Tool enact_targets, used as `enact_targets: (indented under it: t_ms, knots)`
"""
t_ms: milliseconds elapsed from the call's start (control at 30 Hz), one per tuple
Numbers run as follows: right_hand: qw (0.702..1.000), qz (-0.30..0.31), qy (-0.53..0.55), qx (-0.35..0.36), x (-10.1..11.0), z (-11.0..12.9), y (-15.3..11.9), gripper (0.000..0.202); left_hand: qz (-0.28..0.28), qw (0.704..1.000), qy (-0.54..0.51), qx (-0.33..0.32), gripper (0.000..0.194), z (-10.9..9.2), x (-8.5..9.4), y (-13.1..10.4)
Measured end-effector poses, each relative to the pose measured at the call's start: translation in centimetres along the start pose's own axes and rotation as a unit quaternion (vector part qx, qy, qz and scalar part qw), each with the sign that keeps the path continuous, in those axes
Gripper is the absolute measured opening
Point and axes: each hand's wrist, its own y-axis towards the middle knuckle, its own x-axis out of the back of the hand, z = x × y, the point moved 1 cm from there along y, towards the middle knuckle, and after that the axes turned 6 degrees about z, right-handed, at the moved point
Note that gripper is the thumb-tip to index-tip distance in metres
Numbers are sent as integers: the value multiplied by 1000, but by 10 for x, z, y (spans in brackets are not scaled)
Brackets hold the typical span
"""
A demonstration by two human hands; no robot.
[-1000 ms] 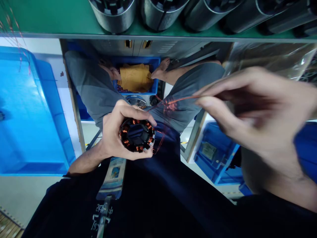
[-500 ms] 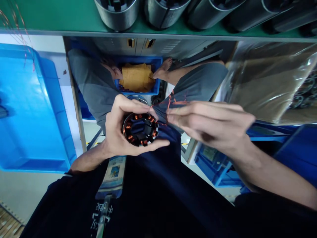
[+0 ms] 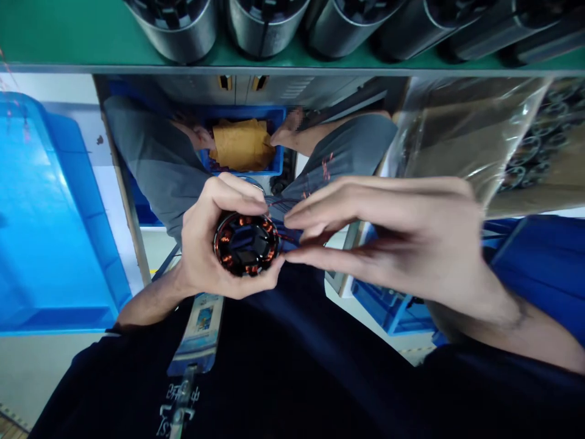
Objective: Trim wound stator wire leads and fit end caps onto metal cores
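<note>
My left hand (image 3: pixel 208 244) is wrapped around a motor stator (image 3: pixel 225 239), a round black ring with copper coils set around its inside. Its open end faces up toward me. Thin dark and reddish wires (image 3: pixel 287 238) stick out from the stator's right side. Just right of it is my right hand (image 3: pixel 388 231), its thumb and forefinger apart on either side of the wires. The right thumb tip comes close to the left fingertips. Whether a right finger touches a wire is hard to see.
Several metal cylinders (image 3: pixel 269 30) stand along the green bench (image 3: pixel 82 36) ahead. A blue tray (image 3: pixel 59 231) sits at left. Clear plastic sheeting (image 3: pixel 466 140) covers a box of metal rings (image 3: pixel 534 140) at right. Copper wire scraps (image 3: pixel 326 166) lie on my trouser leg.
My right hand has come left to the stator, and its pinched fingers have spread. Reddish wire that was by its fingertips now lies on my leg. The view has shifted slightly.
</note>
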Motion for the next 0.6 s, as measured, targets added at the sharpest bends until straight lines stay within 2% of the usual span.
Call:
enact_targets:
  t_ms: [67,133,267,333,400,433,500,533,600]
  knots:
    - [999,31,-2,32,-8,-19,6,20,25,999,7,39,74,-7,0,-1]
    - [997,45,35,45,-12,-43,13,17,40,998,-2,40,76,-9,1,-4]
    - [992,60,114,-1,-7,-94,25,27,55,998,-2,7,79,3,5,-8]
    - [997,38,65,-17,2,-107,28,28,61,997,35,31,75,9,11,-11]
    - [999,-12,-38,-9,12,-102,25,27,77,992,82,54,71,12,16,-14]
    - [995,-38,-87,-4,16,-94,22,32,90,989,101,59,69,12,19,-15]
    - [987,-58,-151,8,14,-70,15,56,114,982,133,71,66,11,20,-16]
    - [985,-45,-169,15,9,-58,13,64,122,979,146,69,65,10,19,-16]
    - [982,14,-185,30,-6,-39,12,67,121,976,173,51,64,8,15,-15]
